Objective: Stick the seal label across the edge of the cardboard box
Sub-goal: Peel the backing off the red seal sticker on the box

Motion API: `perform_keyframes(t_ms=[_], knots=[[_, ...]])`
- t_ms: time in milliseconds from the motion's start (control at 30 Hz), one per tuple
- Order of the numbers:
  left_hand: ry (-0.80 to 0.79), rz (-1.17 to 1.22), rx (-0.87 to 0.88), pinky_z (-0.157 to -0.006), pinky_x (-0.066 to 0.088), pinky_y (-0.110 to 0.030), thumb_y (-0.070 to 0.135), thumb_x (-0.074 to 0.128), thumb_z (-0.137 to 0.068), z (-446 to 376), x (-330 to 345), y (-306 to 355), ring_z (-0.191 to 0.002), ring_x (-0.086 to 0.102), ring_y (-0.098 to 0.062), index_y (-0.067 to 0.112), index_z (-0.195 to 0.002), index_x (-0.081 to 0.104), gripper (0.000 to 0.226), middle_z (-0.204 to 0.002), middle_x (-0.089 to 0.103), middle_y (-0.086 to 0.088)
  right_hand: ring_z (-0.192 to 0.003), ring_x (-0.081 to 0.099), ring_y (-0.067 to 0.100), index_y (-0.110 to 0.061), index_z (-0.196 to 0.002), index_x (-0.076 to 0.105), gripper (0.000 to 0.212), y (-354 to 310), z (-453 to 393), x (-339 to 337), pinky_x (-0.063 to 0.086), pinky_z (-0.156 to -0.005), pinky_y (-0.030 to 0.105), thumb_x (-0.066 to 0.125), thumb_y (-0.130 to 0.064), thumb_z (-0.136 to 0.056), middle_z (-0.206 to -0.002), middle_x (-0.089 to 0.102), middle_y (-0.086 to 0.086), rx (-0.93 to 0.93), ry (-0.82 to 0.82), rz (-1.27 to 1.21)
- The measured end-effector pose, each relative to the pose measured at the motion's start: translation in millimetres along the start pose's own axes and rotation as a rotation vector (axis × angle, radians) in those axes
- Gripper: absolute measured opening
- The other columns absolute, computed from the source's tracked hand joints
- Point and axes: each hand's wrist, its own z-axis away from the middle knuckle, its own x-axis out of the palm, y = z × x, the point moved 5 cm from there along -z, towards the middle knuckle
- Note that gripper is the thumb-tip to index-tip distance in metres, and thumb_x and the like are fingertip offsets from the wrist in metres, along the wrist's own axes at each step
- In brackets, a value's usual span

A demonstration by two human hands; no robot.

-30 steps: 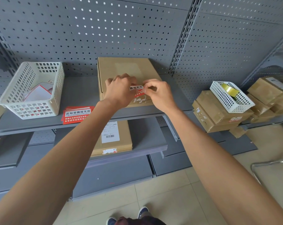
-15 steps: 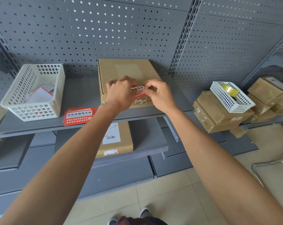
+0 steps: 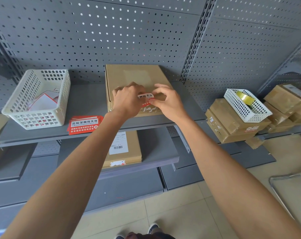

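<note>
A flat brown cardboard box [image 3: 137, 75] lies on the upper grey shelf [image 3: 87, 100], its front edge towards me. A red and white seal label [image 3: 146, 99] is held over the box's front edge, between my two hands. My left hand [image 3: 127, 100] pinches the label's left end and rests on the box top. On the label's right end, my right hand [image 3: 168, 100] pinches with thumb and forefinger. The fingers hide part of the label, so I cannot tell whether it touches the cardboard.
A small stack of red seal labels [image 3: 84, 124] lies on the shelf front, left of the box. A white basket [image 3: 37, 99] with papers stands at far left. Another box [image 3: 124, 149] sits on the lower shelf. Stacked boxes [image 3: 232, 121] and a basket with tape [image 3: 246, 104] are right.
Both hands stay at the box's front edge with the label between them. The label has shifted slightly, and its white strip now shows more between my fingers.
</note>
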Motion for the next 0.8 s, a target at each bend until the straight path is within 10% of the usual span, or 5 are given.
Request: perform_keyframes(t_ms=[800], knots=[[0.006, 0.039, 0.015, -0.093, 0.039, -0.042, 0.046, 0.062, -0.091, -1.5, -0.7, -3.6, -0.1, 0.064, -0.029, 0.033, -0.104, 0.071, 0.02, -0.118, 0.068, 0.003, -0.127, 0.054, 0.014, -0.018, -0.082, 0.074, 0.005, 0.6, -2.4, 0.8, 0.034, -0.114, 0.037, 0.078, -0.015, -0.083, -0.13, 0.065, -0.009, -0.014, -0.04, -0.028]])
